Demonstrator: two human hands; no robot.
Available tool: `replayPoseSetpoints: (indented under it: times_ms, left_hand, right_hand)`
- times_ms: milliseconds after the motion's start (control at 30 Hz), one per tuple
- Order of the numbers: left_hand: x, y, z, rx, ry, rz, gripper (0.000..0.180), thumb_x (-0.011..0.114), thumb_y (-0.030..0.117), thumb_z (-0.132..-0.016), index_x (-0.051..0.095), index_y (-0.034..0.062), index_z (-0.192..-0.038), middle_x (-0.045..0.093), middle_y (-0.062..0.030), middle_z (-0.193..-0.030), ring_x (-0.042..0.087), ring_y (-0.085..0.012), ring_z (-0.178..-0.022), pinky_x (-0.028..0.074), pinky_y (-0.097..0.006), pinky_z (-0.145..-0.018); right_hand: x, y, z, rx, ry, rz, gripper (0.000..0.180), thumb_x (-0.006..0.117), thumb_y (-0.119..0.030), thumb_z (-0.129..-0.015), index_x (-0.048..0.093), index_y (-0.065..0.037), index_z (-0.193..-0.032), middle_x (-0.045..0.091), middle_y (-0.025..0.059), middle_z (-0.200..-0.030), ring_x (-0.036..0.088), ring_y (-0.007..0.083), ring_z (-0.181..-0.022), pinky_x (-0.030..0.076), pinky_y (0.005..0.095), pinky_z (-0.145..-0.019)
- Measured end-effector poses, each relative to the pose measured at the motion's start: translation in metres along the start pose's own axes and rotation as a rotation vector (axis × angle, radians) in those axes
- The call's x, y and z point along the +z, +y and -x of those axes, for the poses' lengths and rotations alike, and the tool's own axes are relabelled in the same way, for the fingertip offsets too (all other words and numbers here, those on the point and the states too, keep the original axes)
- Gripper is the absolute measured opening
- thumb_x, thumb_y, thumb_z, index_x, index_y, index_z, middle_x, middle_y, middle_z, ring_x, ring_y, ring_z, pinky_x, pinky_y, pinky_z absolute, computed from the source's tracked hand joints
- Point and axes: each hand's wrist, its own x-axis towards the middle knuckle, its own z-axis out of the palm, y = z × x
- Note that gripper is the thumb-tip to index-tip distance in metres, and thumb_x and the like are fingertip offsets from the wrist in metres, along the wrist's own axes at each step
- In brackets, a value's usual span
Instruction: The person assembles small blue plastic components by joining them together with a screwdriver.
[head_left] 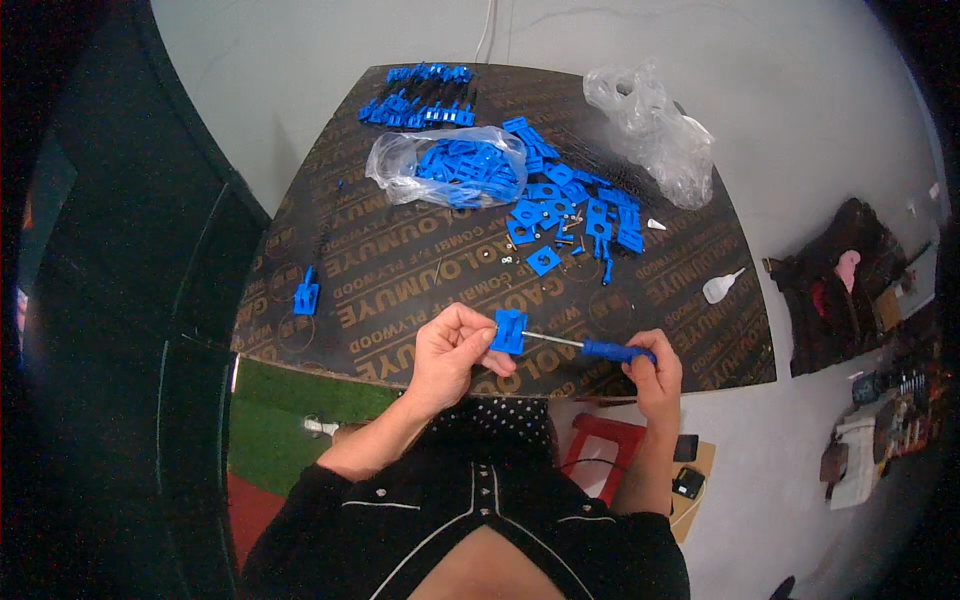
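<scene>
My left hand (pixel 455 350) pinches a small blue plastic part (pixel 509 331) above the near edge of the table. A screwdriver (pixel 612 351) with a blue handle and a thin metal shaft is gripped at its handle end by my right hand (pixel 655 368). Its shaft points left, and the tip meets the right side of the blue part; the tip itself is hidden there. Beyond my hands, loose blue plates with round holes (pixel 543 261) lie among small screws and nuts (pixel 508 260).
A clear bag of blue parts (pixel 465 168) lies beyond, with bundled blue-and-black pieces (pixel 418 96) behind it. A crumpled plastic bag (pixel 650 130) occupies the far right. One blue piece (pixel 306 296) rests at left, a white nozzle bottle (pixel 721 287) at right. Below stands a red stool (pixel 603 450).
</scene>
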Motion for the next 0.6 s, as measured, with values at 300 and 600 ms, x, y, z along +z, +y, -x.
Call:
replayPoseSetpoints:
  times_ms: [300,600]
  left_hand:
    - [0.001,0.0,0.0,0.007,-0.009,-0.019,0.003,0.049,-0.001,-0.09,0.048,-0.0035,-0.092,0.062,-0.0159,-0.081,0.066,-0.0218,-0.067,0.057,-0.03,-0.058]
    - [0.001,-0.001,0.001,0.018,-0.005,-0.062,0.003,0.049,-0.002,-0.09,0.048,-0.0037,-0.092,0.062,-0.0156,-0.081,0.066,-0.0216,-0.068,0.057,-0.029,-0.059]
  right_hand:
    - [0.007,0.001,0.002,-0.034,0.081,-0.069,0.015,0.054,-0.012,-0.08,0.051,-0.003,-0.092,0.049,0.0031,-0.086,0.047,0.0064,-0.069,0.039,0.02,-0.059]
    - [0.003,0.001,-0.001,-0.034,0.025,0.031,0.016,0.05,-0.009,-0.079,0.05,-0.004,-0.095,0.047,0.002,-0.083,0.046,0.0063,-0.069,0.038,0.019,-0.058]
